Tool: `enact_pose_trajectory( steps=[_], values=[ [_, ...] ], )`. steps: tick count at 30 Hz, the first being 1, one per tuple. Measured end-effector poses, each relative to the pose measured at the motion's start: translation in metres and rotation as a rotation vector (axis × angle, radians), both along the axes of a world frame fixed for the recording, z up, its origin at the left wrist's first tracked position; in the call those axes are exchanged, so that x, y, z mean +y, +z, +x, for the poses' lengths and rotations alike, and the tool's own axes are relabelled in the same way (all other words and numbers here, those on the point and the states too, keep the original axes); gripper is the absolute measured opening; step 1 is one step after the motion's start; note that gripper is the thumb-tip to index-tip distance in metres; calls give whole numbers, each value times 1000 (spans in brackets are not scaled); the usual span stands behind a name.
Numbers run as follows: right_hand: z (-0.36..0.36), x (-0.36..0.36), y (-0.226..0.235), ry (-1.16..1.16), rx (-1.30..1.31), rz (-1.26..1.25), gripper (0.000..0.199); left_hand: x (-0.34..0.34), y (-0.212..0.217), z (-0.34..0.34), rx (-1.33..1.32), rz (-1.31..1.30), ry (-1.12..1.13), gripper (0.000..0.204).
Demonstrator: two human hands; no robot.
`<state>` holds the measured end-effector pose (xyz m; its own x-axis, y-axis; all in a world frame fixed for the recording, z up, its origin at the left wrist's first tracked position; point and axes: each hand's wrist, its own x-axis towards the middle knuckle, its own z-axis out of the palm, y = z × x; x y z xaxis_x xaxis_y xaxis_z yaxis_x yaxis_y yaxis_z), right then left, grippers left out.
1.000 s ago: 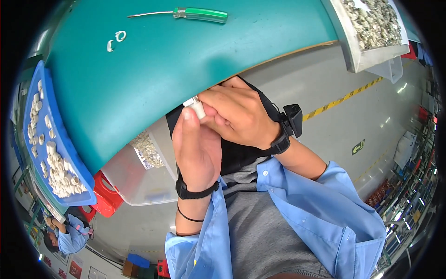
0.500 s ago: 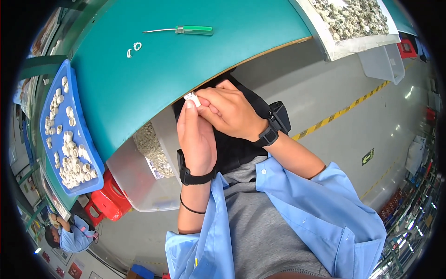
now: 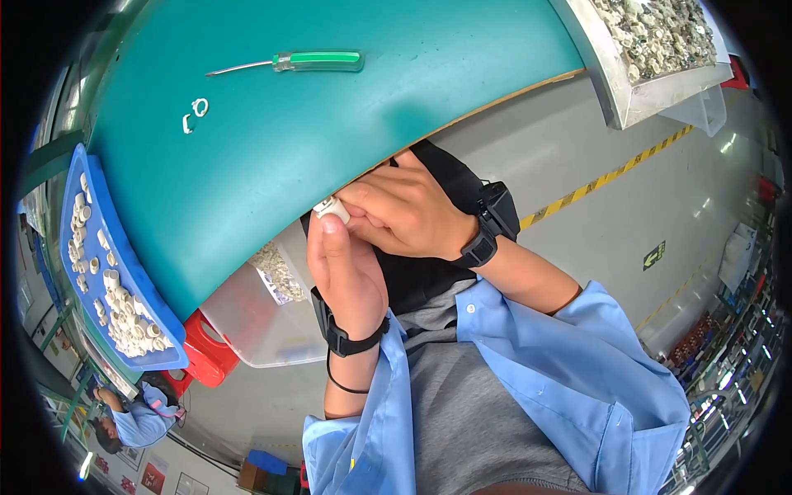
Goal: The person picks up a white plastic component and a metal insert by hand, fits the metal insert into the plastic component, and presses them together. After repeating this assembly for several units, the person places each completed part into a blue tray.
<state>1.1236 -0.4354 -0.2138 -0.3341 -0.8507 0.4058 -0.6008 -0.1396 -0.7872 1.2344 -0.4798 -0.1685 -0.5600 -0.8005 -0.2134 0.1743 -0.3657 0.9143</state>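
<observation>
A small white cylindrical plastic part (image 3: 333,209) is pinched between my two hands at the edge of the green table (image 3: 272,177). My left hand (image 3: 346,268) grips it from below, with the thumb pressed on its side. Over it from the right comes my right hand (image 3: 408,213), fingers curled and closed against the part; its fingertips are partly hidden. Further up on the table lie a screwdriver (image 3: 318,61) with a green handle and two small white rings (image 3: 200,107).
At the left a blue tray (image 3: 124,223) holds several white cylindrical parts. A metal-rimmed tray (image 3: 668,92) of small pale pieces stands at the top right. Below the table edge are a clear plastic bin (image 3: 272,351) and a red stool (image 3: 206,355). Another person (image 3: 140,421) sits at lower left.
The view has shifted, so the table and its items sit differently in the picture. The white part is still in both hands and shows slightly more of its side.
</observation>
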Motion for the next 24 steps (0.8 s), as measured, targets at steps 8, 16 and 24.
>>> enact_pose_trajectory(
  steps=[8,16,24],
  values=[
    [0,-3,-2,-61,56,-75,32,2,2,-5,-8,-12,34,43],
    [-9,-2,3,-70,167,-65,29,13,10,-26,25,56,166,45],
    [-16,6,22,-38,274,44,29,-4,-17,8,299,138,-77,48]
  ],
)
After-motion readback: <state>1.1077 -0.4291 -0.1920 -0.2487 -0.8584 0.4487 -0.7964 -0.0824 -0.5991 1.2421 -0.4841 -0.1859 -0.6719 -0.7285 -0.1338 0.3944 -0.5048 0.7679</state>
